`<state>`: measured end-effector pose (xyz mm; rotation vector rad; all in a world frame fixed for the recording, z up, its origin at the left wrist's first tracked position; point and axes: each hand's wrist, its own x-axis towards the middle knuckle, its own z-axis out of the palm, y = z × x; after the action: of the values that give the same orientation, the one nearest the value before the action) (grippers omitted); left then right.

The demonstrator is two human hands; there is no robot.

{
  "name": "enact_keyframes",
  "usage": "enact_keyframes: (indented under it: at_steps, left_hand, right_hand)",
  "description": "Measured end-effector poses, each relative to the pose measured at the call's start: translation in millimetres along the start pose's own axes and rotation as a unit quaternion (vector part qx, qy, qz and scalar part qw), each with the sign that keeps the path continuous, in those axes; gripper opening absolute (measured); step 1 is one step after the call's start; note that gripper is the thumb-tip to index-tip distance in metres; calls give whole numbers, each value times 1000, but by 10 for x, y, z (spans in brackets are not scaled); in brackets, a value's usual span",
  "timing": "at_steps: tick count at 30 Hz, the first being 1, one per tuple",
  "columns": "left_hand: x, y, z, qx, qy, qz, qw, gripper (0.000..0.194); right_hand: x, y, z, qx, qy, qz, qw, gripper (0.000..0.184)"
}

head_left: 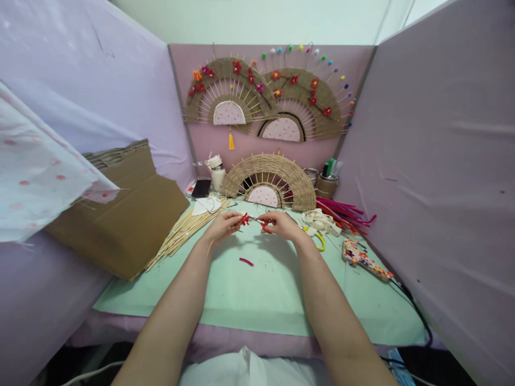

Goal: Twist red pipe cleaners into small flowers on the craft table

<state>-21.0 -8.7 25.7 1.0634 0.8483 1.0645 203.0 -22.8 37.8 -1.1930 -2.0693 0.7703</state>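
Red fuzzy piece (245, 219) pinched in left hand (223, 225), red-handled scissors (265, 227) gripped in right hand (283, 224), mint tabletop (257, 297) below

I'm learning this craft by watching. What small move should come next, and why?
Probably a careful snip: the right hand holds red-handled scissors, their blades pointing at the fuzzy red piece pinched in the left hand.

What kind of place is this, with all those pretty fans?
Probably a craft corner. Flowery fans hang on the board, the right hand holds scissors, and what looks like a glue gun lies nearby.
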Motion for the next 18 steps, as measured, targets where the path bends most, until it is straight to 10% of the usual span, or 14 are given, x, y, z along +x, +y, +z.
enact_keyframes:
  at_steps: [18]
  left_hand:
    - [-46, 43, -3, -22, -37, -47, 998, 18]
  right_hand:
    - [-28, -29, -12, -2, -14, -12, 1000, 41]
